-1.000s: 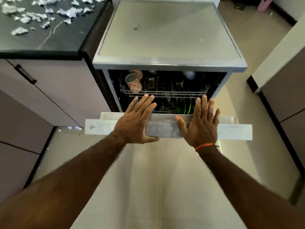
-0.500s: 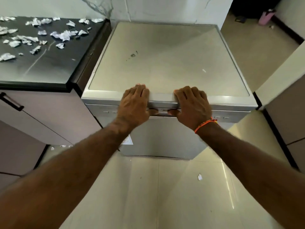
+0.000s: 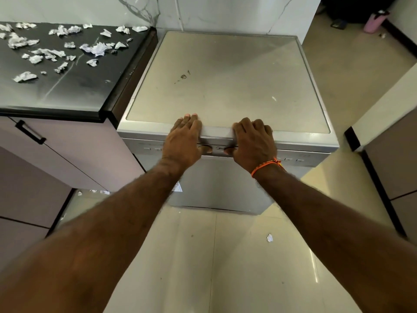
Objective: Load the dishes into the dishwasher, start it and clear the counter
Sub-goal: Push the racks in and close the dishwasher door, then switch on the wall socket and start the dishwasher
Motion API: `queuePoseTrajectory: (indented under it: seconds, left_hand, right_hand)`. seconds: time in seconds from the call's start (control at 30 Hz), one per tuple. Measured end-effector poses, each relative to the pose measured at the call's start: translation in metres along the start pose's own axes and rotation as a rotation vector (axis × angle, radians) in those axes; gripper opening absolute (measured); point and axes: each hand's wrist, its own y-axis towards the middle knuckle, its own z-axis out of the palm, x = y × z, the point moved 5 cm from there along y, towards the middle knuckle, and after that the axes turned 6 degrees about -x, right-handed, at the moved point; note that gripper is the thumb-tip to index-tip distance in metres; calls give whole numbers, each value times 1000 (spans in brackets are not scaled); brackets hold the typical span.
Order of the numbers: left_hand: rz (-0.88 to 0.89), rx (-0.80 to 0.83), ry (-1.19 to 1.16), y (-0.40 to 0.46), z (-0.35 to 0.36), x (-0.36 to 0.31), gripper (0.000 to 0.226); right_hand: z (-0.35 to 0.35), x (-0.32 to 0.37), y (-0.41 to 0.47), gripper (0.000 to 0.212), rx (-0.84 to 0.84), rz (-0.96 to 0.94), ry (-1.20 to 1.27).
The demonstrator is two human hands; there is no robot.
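Both hands, left hand and right hand, fingers curled over dishwasher door edge at frame centre; could miss latching if released early.

Glossy cream floor tiles, one crumpled white paper scrap lying on them. Far beyond that scrap, by the dark doorway – a pink bottle upright on the floor. Left of the scrap, mauve cabinet fronts with a black handle. Further back – white marbled wall, grey-veined.
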Motion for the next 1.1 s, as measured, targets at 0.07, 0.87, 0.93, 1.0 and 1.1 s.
queuePoseTrajectory:
  seconds: [0.07,0.87,0.93,1.0,1.1]
  left_hand:
    - [-19,32,-19,0,-6,-3,82]
    - [65,471,-3,50,-86,51,76]
    - [32,441,12,56,-93,67,81]
    - [7,421,0,63,-97,80,84]
    - [-26,425,11,80,-103,98,84]
  right_hand:
    - [-4,3,2,54,22,10,-8]
    - [-50,19,80,55,675,220,27]
    - [-51,30,99,58,662,207,60]
    - [-50,43,118,60,635,181,95]
    - [-42,56,150,60,611,148,148]
